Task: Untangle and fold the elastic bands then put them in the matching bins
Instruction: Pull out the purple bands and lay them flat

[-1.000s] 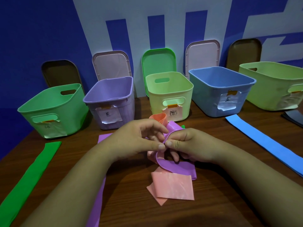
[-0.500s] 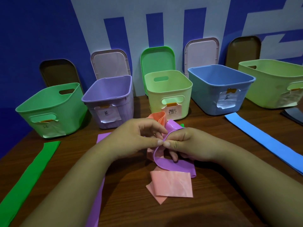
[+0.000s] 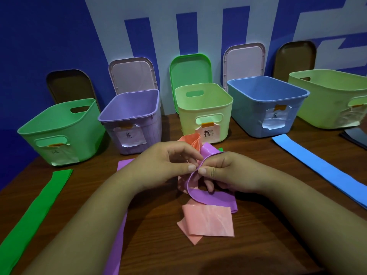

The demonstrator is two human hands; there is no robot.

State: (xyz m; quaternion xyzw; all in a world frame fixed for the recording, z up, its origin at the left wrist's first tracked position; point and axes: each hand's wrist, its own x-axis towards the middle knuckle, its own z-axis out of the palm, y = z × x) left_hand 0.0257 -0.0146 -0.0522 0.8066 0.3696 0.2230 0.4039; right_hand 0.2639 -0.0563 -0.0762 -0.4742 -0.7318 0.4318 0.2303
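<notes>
Purple band (image 3: 210,197) partly behind hands (image 3: 162,161) (image 3: 228,169)

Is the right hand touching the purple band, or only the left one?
Touching. In the head view, the right hand and the left hand both pinch a raised fold of the purple band.

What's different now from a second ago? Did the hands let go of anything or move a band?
Nothing visibly changed. The left hand and right hand still pinch the purple band at its tangle with the pink band; nothing was taken up or released. The green band, blue band and bins lie as before.
</notes>
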